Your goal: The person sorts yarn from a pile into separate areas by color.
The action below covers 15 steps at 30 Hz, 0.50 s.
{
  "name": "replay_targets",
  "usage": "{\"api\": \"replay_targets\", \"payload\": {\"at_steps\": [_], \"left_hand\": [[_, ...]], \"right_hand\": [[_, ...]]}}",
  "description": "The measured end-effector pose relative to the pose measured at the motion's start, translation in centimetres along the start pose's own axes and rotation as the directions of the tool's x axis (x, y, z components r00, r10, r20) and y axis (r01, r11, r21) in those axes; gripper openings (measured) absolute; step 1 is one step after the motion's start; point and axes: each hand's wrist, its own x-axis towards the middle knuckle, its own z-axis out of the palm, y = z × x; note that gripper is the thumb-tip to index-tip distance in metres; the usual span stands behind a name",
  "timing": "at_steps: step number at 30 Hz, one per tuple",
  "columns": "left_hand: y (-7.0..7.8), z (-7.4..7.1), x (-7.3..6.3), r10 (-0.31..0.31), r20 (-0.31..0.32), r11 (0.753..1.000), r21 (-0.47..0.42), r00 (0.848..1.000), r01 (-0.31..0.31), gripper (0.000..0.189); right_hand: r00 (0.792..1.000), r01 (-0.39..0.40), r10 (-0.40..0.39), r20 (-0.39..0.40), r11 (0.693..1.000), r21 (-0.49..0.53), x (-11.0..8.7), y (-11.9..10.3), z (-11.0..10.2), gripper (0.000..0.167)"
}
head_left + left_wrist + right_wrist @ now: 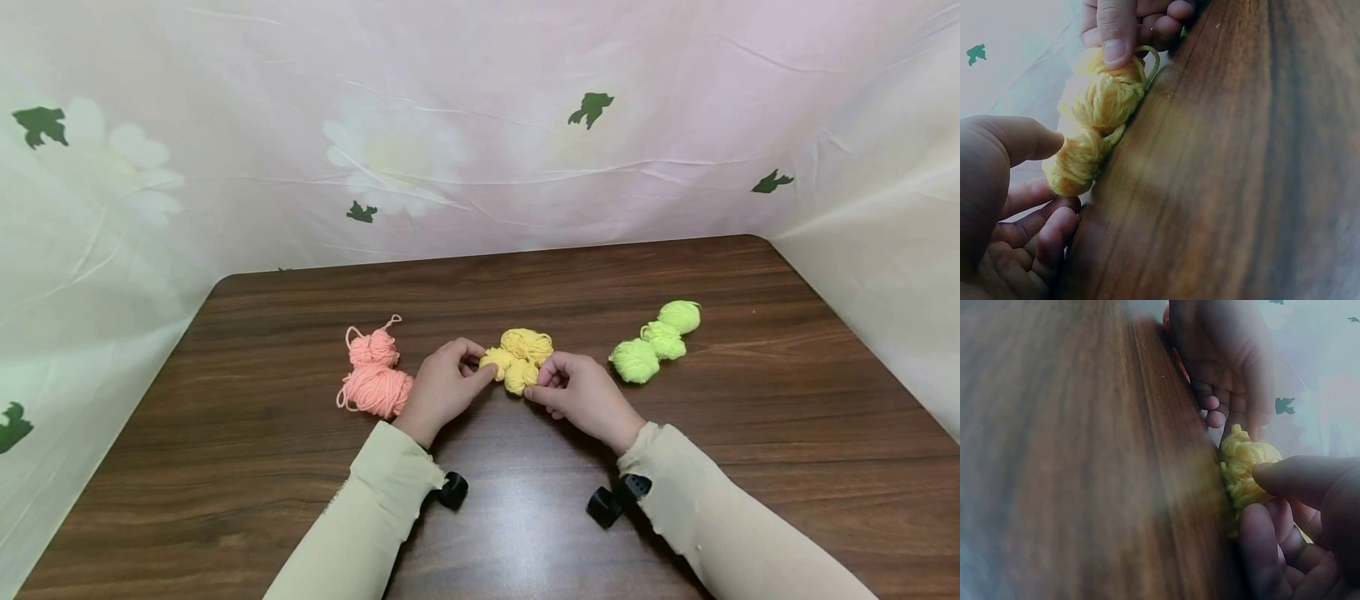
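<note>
Three small balls of yellow yarn (525, 343) sit bunched together on the dark wooden table (517, 517). My left hand (442, 383) pinches the left ball between thumb and fingers, as the left wrist view shows with the yarn ball (1075, 164) beneath the thumb tip. From the other side my right hand (588, 396) grips the front ball, its thumb pressed on the yarn (1244, 465) and its other fingers curled below. A loose loop of yellow strand (1152, 65) sticks out beside the right thumb in the left wrist view.
Pink yarn balls (378, 390) lie just left of my left hand, loose loops trailing from them. To the right, three lime-green yarn balls (663, 342) form a slanting row. A flowered cloth (480, 150) hangs behind the table and along its sides.
</note>
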Motion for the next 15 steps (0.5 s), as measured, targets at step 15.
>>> {"api": "replay_targets", "payload": {"at_steps": [15], "left_hand": [[0.00, -0.01, 0.03, 0.006, -0.003, 1.000, 0.002, 1.000, -0.006, 0.021]], "right_hand": [[1.000, 0.011, -0.011, 0.000, 1.000, 0.002, 0.06, 0.17, -0.02, 0.020]]}}
